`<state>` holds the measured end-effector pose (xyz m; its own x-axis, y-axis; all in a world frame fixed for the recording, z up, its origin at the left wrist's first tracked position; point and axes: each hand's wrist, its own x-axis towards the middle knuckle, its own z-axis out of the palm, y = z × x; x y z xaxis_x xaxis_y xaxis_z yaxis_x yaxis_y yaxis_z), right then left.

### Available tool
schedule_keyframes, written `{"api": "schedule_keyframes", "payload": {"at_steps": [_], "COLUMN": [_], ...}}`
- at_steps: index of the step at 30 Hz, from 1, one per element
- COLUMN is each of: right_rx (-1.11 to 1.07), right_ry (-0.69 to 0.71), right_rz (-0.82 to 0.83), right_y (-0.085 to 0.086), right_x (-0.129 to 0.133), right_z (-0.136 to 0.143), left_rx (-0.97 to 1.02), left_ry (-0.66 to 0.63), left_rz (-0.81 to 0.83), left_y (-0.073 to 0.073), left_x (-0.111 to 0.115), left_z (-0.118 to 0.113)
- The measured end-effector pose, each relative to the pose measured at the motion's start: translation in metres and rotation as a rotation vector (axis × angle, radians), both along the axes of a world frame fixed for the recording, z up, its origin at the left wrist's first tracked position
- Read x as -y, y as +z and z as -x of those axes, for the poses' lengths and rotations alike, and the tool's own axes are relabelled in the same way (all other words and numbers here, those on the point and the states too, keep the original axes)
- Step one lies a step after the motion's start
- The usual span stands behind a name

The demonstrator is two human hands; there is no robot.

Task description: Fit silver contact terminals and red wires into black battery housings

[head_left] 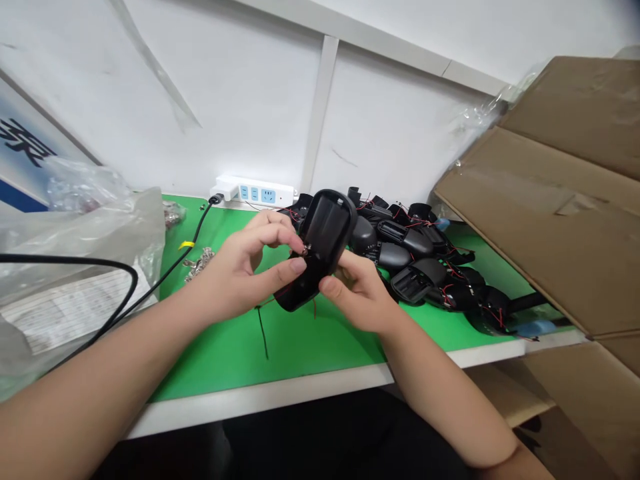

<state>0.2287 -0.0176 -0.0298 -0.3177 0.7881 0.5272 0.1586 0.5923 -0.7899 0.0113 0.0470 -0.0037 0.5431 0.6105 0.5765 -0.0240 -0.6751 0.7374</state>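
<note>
My right hand (357, 293) grips a black plastic housing (327, 223) with a long open compartment, tilted and raised over the green table. At the compartment's side, my left hand (260, 263) pinches a small shiny metal piece (305, 249) between thumb and fingers. Its exact shape is too small to make out. Thin red and black wires (263, 333) hang below the housing. A small heap of metal clips (200, 262) lies behind my left wrist. Many similar black housings with red wires (410, 247) are piled beyond my right hand.
A white power strip (265, 193) with a plugged-in black cable (197, 233) stands against the wall. Plastic bags and a paper sheet (75, 310) cover the left side. A large open cardboard box (545, 213) leans over the right end of the green table (320, 353).
</note>
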Motion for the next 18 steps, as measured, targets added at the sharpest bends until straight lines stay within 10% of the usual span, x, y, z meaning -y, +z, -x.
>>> {"api": "schedule_keyframes", "payload": {"at_steps": [6, 11, 18], "right_rx": [0.035, 0.086, 0.470], "right_ry": [-0.001, 0.067, -0.431], "right_rz": [0.122, 0.299, 0.306], "right_y": [0.008, 0.000, -0.008], "right_x": [0.000, -0.004, -0.010], "right_z": [0.007, 0.012, 0.010], "left_rx": [-0.004, 0.015, 0.354], "left_ry": [0.226, -0.022, 0.115], "left_rz": [0.074, 0.457, 0.723], "left_y": [-0.008, -0.007, 0.002], "left_x": [-0.005, -0.005, -0.010], "left_z": [-0.005, -0.008, -0.012]}}
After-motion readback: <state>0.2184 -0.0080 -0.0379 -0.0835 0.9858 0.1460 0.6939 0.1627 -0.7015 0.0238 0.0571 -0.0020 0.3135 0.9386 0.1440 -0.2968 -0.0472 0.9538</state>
